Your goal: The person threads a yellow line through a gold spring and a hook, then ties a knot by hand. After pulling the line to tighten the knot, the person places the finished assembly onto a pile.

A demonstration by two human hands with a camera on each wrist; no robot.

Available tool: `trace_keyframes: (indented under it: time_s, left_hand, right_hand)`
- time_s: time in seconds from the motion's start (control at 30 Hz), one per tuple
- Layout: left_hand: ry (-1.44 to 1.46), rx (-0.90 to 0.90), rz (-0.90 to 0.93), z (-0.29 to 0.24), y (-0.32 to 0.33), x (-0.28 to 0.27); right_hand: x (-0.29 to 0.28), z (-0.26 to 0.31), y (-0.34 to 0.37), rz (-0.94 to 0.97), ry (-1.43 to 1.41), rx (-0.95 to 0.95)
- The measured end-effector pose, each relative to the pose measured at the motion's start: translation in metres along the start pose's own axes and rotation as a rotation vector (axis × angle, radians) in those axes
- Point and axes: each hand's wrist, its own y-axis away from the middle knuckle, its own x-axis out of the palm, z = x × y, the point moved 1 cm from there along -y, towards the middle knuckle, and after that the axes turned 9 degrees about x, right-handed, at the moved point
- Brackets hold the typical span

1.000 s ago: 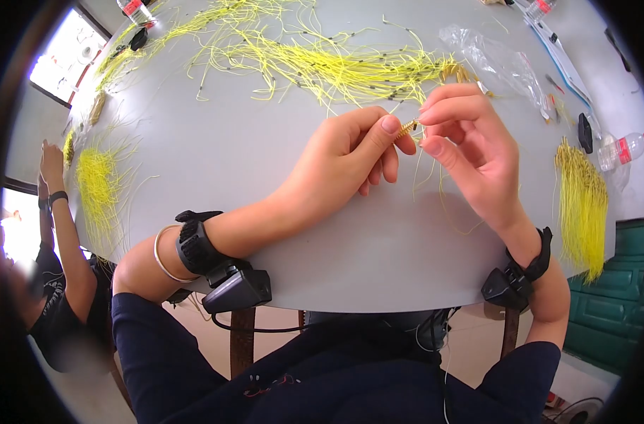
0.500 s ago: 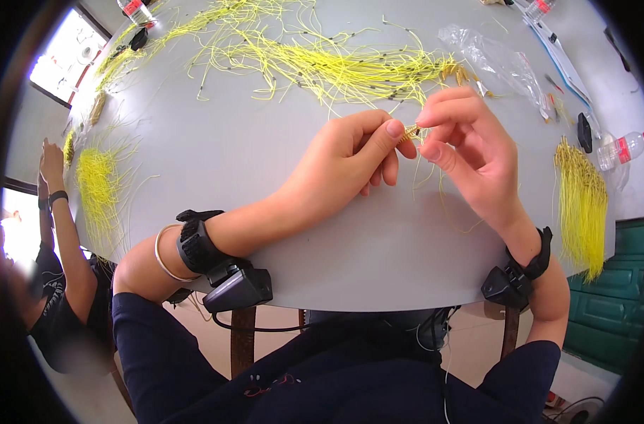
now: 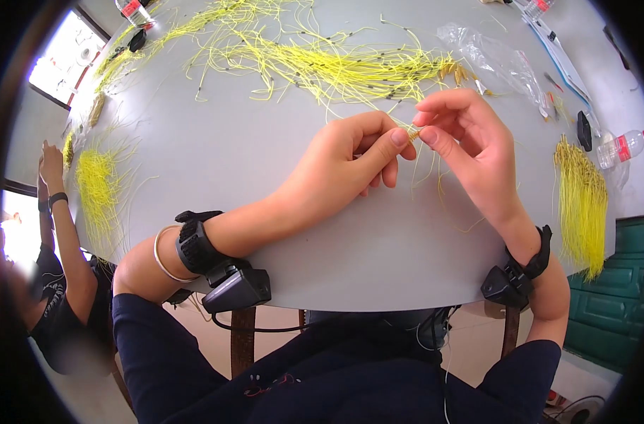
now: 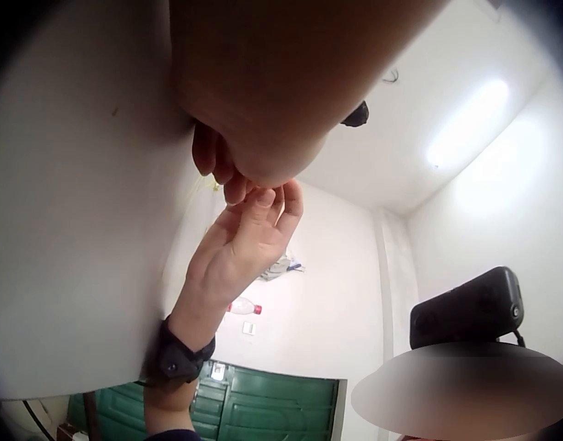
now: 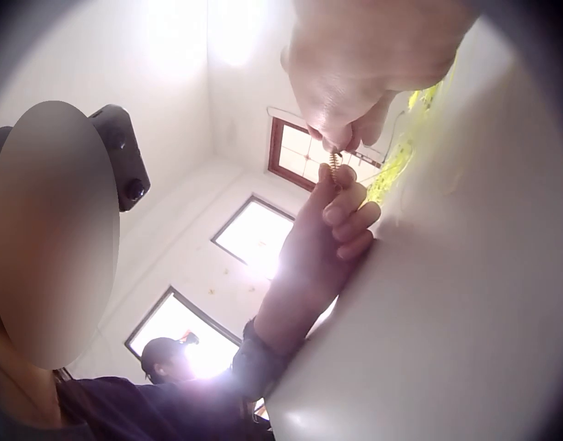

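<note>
Thumb and index of the left hand (image 3: pixel 357 152) pinch a small gold coil (image 3: pixel 413 133), its other fingers curled loosely below. The right hand (image 3: pixel 477 148) meets it from the other side, thumb tip at the coil's right end and index finger raised above. In the right wrist view the coil (image 5: pixel 335 165) stands upright out of the left hand (image 5: pixel 318 239), and fingertips of the right hand (image 5: pixel 373 64) close on its top. Thin yellow cords (image 3: pixel 440 185) hang by the fingers. The left wrist view hides the coil behind the hands.
A long bundle of yellow cords (image 3: pixel 322 67) lies across the far table. Other bundles lie at left (image 3: pixel 99 184) and right (image 3: pixel 582 205). Beyond the right hand are a plastic bag (image 3: pixel 491 56) and a bottle (image 3: pixel 622 150). Another person's arm (image 3: pixel 67 219) shows at left.
The right thumb has moved up and left onto the coil's end, and its index finger has shifted slightly left. The coil is now more covered by fingers; the left hand has barely moved.
</note>
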Motion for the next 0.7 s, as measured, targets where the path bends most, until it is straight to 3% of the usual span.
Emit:
trace_keyframes:
  time_s: [0.4, 0.47, 0.7]
  left_hand:
    - [-0.125, 0.05, -0.041, 0.0056, 0.0016, 0.0029]
    - [-0.383, 0.262, -0.205, 0.0025, 0.0036, 0.0014]
    - [-0.424, 0.326, -0.129, 0.0031, 0.0021, -0.0018]
  right_hand:
    - [0.0007, -0.0014, -0.0004, 0.058, -0.026, 0.044]
    - [0.0029, 0.0005, 0.0005, 0.057, -0.045, 0.068]
    - [0.0045, 0.0006, 0.0023, 0.1, -0.04, 0.087]
